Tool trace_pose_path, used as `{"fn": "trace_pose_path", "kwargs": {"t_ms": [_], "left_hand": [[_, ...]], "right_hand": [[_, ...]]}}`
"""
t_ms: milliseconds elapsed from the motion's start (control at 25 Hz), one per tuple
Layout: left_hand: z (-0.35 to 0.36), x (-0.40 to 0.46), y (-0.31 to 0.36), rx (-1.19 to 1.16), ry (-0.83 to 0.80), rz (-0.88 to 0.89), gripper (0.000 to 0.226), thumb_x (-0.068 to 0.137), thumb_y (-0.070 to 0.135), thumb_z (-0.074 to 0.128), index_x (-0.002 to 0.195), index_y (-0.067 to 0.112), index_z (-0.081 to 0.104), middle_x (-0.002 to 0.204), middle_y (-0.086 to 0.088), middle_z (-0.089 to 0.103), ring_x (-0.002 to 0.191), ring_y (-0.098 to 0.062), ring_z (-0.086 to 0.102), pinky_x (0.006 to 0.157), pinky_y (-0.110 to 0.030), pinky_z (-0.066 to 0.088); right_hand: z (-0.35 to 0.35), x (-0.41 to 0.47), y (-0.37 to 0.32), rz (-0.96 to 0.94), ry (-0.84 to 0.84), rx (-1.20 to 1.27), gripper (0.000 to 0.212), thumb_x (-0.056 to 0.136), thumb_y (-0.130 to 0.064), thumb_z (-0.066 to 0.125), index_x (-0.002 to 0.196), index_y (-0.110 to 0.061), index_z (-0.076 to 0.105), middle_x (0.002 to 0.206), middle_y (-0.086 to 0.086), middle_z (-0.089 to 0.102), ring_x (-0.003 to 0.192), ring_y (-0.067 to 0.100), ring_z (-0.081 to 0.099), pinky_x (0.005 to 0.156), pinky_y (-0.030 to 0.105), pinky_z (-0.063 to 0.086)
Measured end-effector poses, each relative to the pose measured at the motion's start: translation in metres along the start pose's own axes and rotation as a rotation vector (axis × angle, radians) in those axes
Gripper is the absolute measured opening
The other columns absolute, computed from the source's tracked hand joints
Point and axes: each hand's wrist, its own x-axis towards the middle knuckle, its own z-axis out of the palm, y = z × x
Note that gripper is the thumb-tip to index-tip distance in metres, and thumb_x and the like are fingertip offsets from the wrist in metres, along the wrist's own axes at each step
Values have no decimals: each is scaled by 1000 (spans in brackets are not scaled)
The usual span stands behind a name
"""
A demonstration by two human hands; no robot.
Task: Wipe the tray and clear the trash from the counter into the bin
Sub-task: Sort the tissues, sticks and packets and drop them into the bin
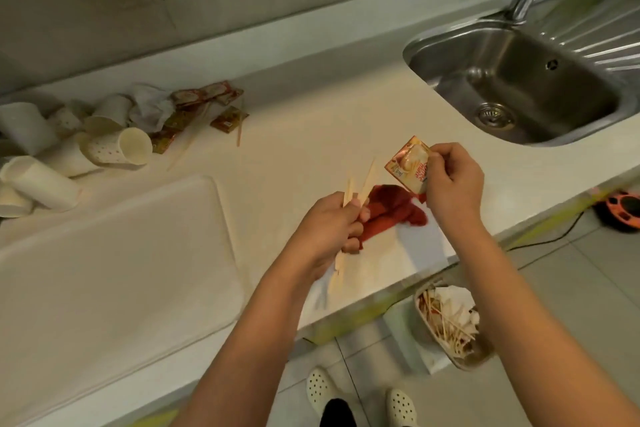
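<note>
Your two forearms fill the near view, w/ white perforated clogs [325, 388] on the floor tiles below. Your left hand [332, 225] has its fingers clenched round a bundle of wooden sticks [360, 184], held upright over the tabletop [311, 121], prob. so they stay gathered for one drop. Your right hand [450, 180] pinches a sachet [408, 165] by its edge betw. thumb and fingers; print on it is orange/cream, lettering too blurred to read, no brand I can make out. Red cloth [391, 215] lies crumpled on the tabletop just under both hands, parked near the front edge, likely so it's handy for wiping. Tray [104, 270] sits flat to your left, pale, nothing on it that I can see. Bin [450, 326] stands on the floor just below the tabletop edge, to your right, already holding sticks and paper, so both loads are near the drop. Trash pile [104, 135] remains at the back left: tipped paper cups, a crumpled napkin, more red-brown sachets, loose sticks; writing there also unreadable. Sink [519, 87] and tap at the far right, well apart from the pile. My read: clearing is partway, pile not yet done.
</note>
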Motion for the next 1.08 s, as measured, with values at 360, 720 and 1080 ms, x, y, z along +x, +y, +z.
{"fn": "trace_pose_path", "kwargs": {"t_ms": [360,720,1080], "left_hand": [[137,-12,-77,185,-251,-115,25,102,18,33,92,16,55,71,9,52,38,0,26,38,-12,23],[190,28,-229,270,-61,-742,29,97,-2,27,83,7,50,65,-2,41,27,-1,30,30,-11,22],[221,82,-230,460,-130,-760,48,97,35,42,140,13,40,143,-12,43,130,-31,43,105,-44,32]], "right_hand": [[-148,-16,91,230,298,-5,20,87,-24,46,74,-38,53,72,-2,57,64,17,62,54,38,54],[-213,-112,265,900,121,-183,18,92,-4,44,105,-5,57,96,19,65,59,24,60,36,22,48],[-202,-103,263,818,-108,-274,37,91,-15,53,127,-6,50,127,12,53,102,23,55,81,21,40]]}}
